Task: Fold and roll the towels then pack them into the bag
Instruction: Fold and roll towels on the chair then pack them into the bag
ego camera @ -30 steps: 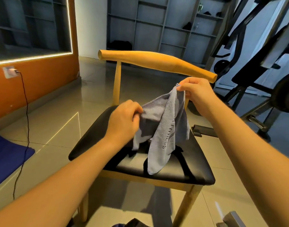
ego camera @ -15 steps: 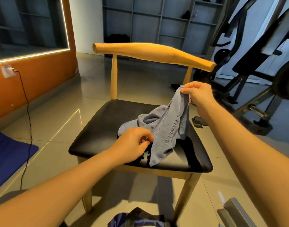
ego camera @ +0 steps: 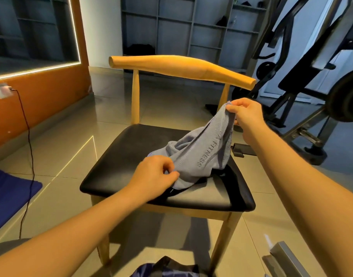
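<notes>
On the far left a black cord (ego camera: 27, 148) hangs from a plug (ego camera: 2, 90) on the orange wall, and a blue mat (ego camera: 9, 198) lies on the floor under it. Next comes the chair (ego camera: 131, 156), with a black seat and a wooden back. The left hand (ego camera: 153, 176) sits low over the front of the seat, and its fingers are pinched shut on the bottom edge of the towel (ego camera: 203, 154). The towel is grey and has the word FITNESS on it. It is bunched up, with its low part resting on the seat and its top corner pulled up in the air. The right hand (ego camera: 245, 113) is higher, near the right post of the chair back, and it pinches that top corner tight between thumb and fingers. So both hands hold the same towel, one low and one high. At the bottom edge, on the floor in front of the chair, the top of a dark blue bag (ego camera: 165, 268) peeks in. On the far right stands black gym gear (ego camera: 311, 76).
</notes>
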Demonstrator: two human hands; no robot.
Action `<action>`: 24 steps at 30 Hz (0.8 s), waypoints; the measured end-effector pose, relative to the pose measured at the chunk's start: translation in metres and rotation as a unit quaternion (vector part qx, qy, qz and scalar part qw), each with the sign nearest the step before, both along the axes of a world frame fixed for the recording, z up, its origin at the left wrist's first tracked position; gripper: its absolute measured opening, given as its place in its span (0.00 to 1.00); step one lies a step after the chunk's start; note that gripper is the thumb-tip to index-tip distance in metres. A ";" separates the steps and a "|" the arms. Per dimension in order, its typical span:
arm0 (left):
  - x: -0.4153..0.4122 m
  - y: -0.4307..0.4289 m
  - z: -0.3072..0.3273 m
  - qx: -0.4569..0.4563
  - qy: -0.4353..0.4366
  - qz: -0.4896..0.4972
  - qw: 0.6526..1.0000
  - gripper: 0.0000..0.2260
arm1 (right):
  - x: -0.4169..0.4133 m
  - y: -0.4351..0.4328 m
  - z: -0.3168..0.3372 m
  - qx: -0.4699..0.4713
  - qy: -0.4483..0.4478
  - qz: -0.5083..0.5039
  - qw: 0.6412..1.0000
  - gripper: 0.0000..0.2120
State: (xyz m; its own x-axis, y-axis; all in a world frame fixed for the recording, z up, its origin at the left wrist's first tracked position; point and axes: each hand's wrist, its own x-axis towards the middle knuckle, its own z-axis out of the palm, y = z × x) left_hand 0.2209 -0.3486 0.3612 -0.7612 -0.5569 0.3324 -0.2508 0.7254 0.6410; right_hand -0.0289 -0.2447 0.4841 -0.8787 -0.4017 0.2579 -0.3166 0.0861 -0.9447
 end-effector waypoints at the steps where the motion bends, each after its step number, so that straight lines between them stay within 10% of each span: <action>1: 0.004 -0.010 0.011 0.020 0.015 0.001 1.000 0.09 | -0.003 0.004 0.003 -0.011 -0.004 -0.004 1.000 0.04; 19: 0.050 -0.127 0.240 -0.188 0.066 0.022 0.980 0.04 | 0.022 0.052 0.122 -0.094 0.014 0.242 0.966 0.05; 24: 0.055 -0.135 0.249 -0.128 0.088 -0.003 0.988 0.03 | 0.022 0.042 0.125 -0.086 0.068 0.118 0.987 0.03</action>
